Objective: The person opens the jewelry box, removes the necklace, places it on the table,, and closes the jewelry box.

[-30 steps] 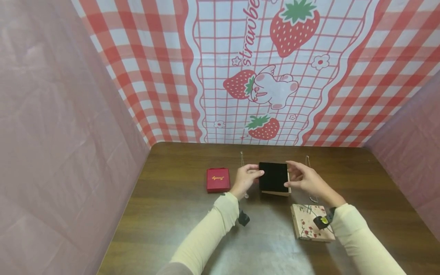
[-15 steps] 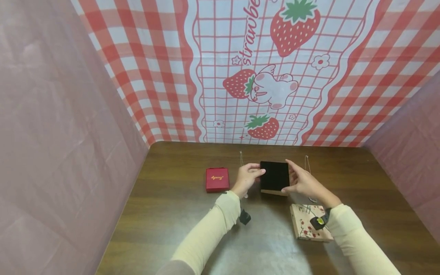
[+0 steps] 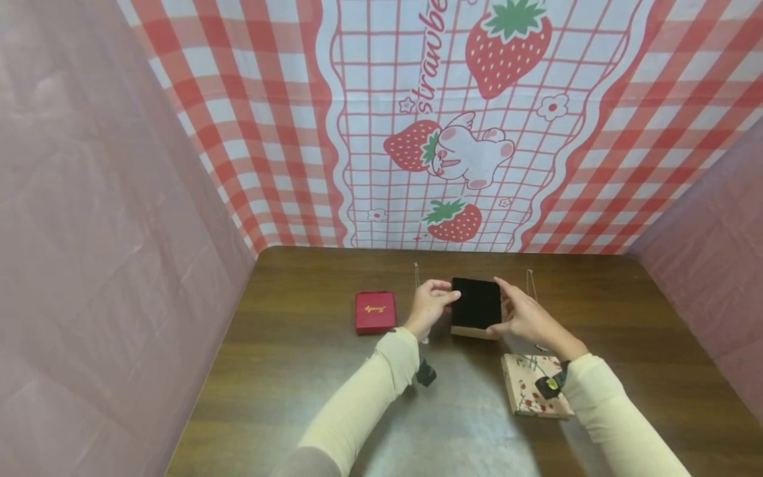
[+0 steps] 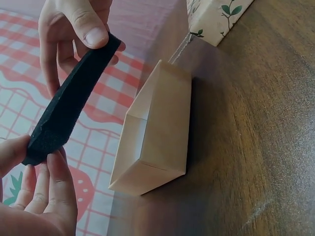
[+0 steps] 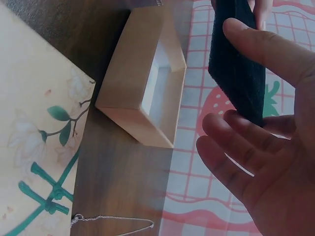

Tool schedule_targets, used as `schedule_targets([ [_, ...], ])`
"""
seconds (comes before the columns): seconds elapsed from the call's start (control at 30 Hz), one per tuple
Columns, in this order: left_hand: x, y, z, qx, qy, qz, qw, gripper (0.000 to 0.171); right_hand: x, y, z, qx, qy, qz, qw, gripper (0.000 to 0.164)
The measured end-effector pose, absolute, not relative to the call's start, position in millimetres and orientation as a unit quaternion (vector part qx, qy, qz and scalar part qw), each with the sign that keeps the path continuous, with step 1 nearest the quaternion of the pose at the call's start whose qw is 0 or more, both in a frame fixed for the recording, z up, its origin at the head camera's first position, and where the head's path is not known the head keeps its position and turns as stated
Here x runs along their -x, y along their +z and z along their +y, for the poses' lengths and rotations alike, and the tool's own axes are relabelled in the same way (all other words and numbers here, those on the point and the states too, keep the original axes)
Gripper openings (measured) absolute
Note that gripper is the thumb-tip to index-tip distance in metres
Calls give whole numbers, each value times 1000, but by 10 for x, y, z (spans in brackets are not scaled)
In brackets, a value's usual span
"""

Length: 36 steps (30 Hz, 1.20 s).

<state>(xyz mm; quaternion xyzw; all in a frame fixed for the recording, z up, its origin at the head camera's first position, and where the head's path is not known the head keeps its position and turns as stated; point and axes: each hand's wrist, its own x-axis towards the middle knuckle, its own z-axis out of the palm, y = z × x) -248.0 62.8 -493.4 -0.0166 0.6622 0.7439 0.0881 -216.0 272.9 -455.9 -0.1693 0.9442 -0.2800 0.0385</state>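
Observation:
My left hand [image 3: 430, 306] and right hand [image 3: 526, 319] pinch a thick black foam pad [image 3: 477, 303] between them, one at each end. In both wrist views the pad hangs tilted, apart from an open cardboard box base [image 4: 165, 128] with a pale inside. The left hand [image 4: 37, 201] has its thumb and fingertips at one end of the pad. At the other end, the right thumb presses on its face, while the right hand's [image 5: 266, 162] lower fingers spread around the edge. From the head view, the pad hides most of the box.
A flowered box lid [image 3: 530, 397] lies under the right wrist. To the left sits a small red box [image 3: 374, 313] with gold lettering. One thin necklace [image 3: 416, 273] lies behind the left hand, another necklace [image 3: 531, 283] behind the right. Strawberry-print cloth stands at the table's back.
The black pad has shifted slightly away from me, so more of the box's near side shows below it. Both hands moved with it, the right one slightly leftward.

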Motion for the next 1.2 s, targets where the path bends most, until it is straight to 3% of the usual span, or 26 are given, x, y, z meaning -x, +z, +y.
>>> schedule_targets([
  [0.37,2472,-4996,649,4,724,681,108,23,2160,-4724,2774,145,-270,949,71,106],
  [0.93,2522,-5083,702,-34,655,747,109,40,2374,-4797,2855,137,-265,948,113,105],
  [1.2,2574,-5181,677,-42,638,757,137,44,2443,-4847,2859,137,-247,951,126,102],
])
